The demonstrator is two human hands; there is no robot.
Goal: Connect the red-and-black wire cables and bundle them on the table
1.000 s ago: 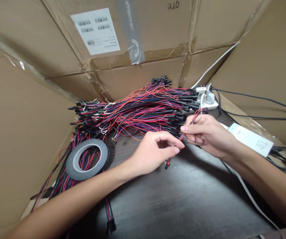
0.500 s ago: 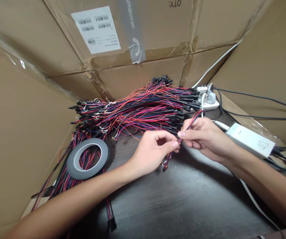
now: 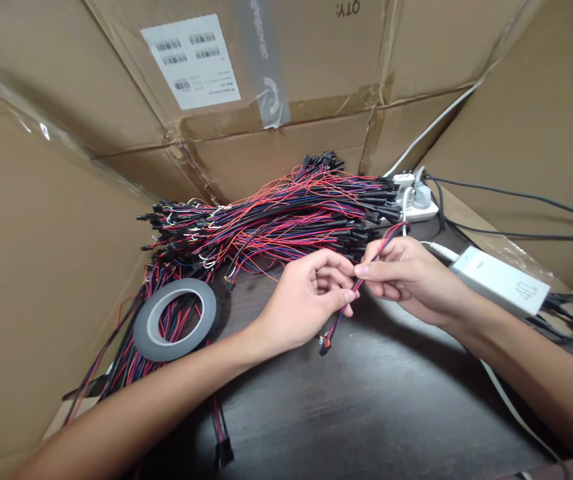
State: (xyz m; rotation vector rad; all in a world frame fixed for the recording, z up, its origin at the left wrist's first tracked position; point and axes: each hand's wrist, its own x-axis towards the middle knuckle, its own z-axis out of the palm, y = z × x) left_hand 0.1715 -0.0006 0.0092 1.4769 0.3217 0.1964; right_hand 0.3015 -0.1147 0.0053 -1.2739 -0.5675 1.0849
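Observation:
Between thumb and fingers, my right hand [image 3: 409, 272] pinches a thin wire harness [image 3: 337, 323] of red, blue and black wires. My left hand [image 3: 311, 300] is just left of it, its thumb tip against the same wires and its other fingers curled and spaced apart. The harness slants down to a small black connector [image 3: 324, 347] below my left hand; its upper wires rise past my right fingers. Behind both hands lies a large pile of similar harnesses [image 3: 266, 213]. A roll of grey tape [image 3: 142, 327] rests on more wires at the left.
Cardboard walls [image 3: 276, 160] stand behind and at both sides. A white power strip [image 3: 424, 212] with plugs is at the back right, near a white power adapter [image 3: 501, 280] and cables. Another black connector [image 3: 223, 453] lies on the dark table [image 3: 366, 400] at the front.
My left index and other fingers have lifted off the wires and spread, leaving the thumb near them. The harness's lower end has swung slightly left and down. My right hand has barely moved.

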